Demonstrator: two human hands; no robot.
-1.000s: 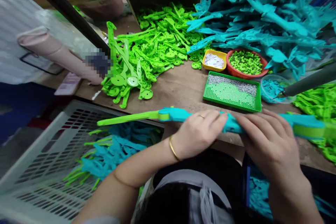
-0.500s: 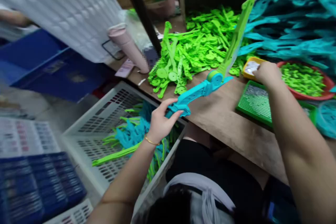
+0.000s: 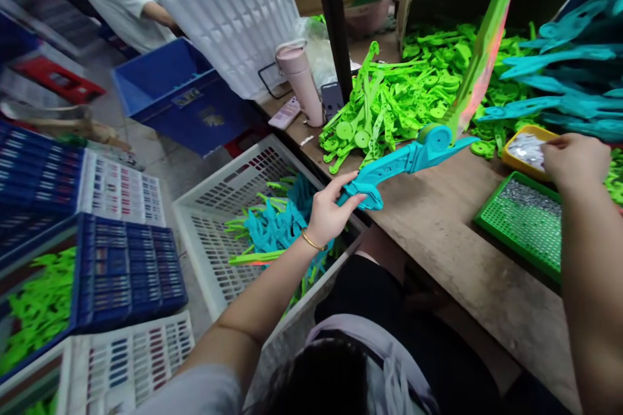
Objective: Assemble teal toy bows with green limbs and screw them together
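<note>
My left hand [image 3: 335, 211] grips the teal end of a jointed plastic piece [image 3: 396, 162], thumb and fingers closed around it. Its long green arm slants up to the right from a round teal joint, with a reddish glow along one edge. At the right, my right hand [image 3: 579, 159] is at the edge of a small yellow tray [image 3: 525, 170] of little white pieces, its fingers pinched together. What they hold, if anything, is hidden. Just in front of that tray lies a green perforated tray [image 3: 518, 230] with small grey metal bits.
Loose green parts [image 3: 413, 84] are heaped on the wooden table [image 3: 438, 207], with stacked teal parts [image 3: 574, 91] at the right. A pink bottle [image 3: 300, 81] stands by a dark post [image 3: 333, 19]. Below left is a white crate [image 3: 207, 259]; a blue bin [image 3: 185, 104] and a person's arm are beyond.
The view has swung left, so the table things sit farther right in the picture. My left hand keeps hold of the jointed piece; my right hand stays at the yellow tray.
</note>
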